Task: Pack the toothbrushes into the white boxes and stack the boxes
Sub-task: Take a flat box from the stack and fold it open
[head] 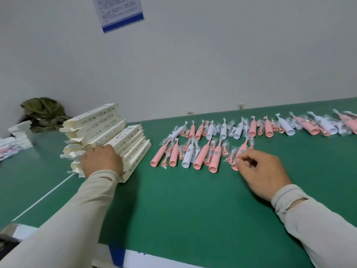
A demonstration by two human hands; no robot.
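the stack of white boxes (108, 140) leans on the green tabletop (183, 206). the left hand (101, 161) rests on the stack's near side, fingers curled over the box ends, its grip on them partly hidden. just right of the stack lie rows of pink and white toothbrushes (193, 153). the right hand (260, 171) pinches a pink toothbrush (240, 151) at the near row's far end from the stack.

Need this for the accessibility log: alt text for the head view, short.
A person's right hand pinches a pink toothbrush at the end of a row of pink and white toothbrushes on a green table, while the left hand rests on a stack of white boxes. A green cloth lies behind the stack.
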